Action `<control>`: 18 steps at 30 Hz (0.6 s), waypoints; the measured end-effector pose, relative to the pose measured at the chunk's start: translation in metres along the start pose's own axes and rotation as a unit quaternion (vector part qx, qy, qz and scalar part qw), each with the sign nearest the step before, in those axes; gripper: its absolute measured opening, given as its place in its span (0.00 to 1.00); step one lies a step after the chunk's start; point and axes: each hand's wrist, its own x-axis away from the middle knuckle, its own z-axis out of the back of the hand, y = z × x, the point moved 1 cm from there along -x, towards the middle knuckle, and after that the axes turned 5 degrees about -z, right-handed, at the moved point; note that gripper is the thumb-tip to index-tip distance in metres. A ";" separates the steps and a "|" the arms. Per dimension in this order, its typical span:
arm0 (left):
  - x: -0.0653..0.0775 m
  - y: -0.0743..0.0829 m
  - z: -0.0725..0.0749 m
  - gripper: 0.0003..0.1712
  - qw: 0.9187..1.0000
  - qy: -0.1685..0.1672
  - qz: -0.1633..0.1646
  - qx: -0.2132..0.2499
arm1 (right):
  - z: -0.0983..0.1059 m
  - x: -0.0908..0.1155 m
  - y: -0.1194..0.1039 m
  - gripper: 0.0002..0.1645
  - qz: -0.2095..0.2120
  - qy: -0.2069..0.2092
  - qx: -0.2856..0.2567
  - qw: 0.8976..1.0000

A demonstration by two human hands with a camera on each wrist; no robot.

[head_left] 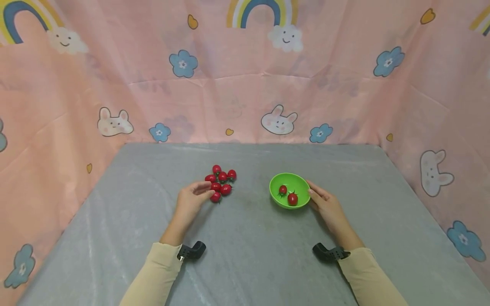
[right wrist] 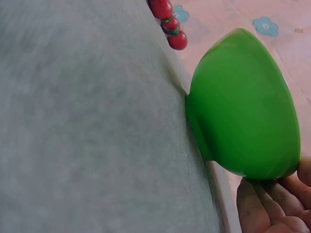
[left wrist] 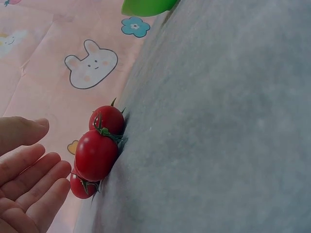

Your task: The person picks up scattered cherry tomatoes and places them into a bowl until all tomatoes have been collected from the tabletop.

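Note:
A cluster of several red cherry tomatoes (head_left: 226, 189) with green stems lies on the grey table, left of centre. My left hand (head_left: 189, 204) is at the cluster's near left side, thumb and fingers apart. In the left wrist view, the left hand (left wrist: 29, 179) has nothing between its fingers and thumb, close beside the tomatoes (left wrist: 96, 155). On the right stands a green bowl (head_left: 302, 187) with two cherry tomatoes (head_left: 292, 199) inside. My right hand (head_left: 332, 212) holds the bowl's right side, thumb at the rim and fingers against the outer wall, as the right wrist view also shows.
The grey table (head_left: 249, 255) stretches between and around the hands. A pink patterned cloth (head_left: 237, 106) hangs behind it and along both sides. Black wrist straps (head_left: 191, 250) sit on both forearms, over light sleeves.

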 end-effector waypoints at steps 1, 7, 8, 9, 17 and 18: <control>0.000 0.000 0.000 0.21 1.000 0.000 0.000 -0.001 | 0.000 0.000 0.000 0.35 0.000 0.000 0.001 1.000; 0.001 -0.003 -0.002 0.21 1.000 -0.002 0.000 -0.008 | 0.001 0.000 0.000 0.35 -0.006 0.003 0.005 1.000; 0.001 -0.003 -0.002 0.21 1.000 -0.003 -0.002 -0.011 | 0.001 0.000 0.000 0.35 -0.007 0.004 0.005 1.000; 0.001 -0.003 -0.002 0.20 1.000 -0.003 -0.002 -0.014 | 0.001 0.000 -0.001 0.35 -0.008 0.005 0.005 1.000; 0.003 -0.004 -0.004 0.20 1.000 -0.003 0.004 -0.022 | 0.000 -0.001 0.001 0.34 -0.003 0.007 -0.001 1.000; 0.003 -0.004 -0.004 0.20 1.000 -0.004 0.005 -0.023 | 0.000 -0.001 0.001 0.34 -0.002 0.007 -0.002 1.000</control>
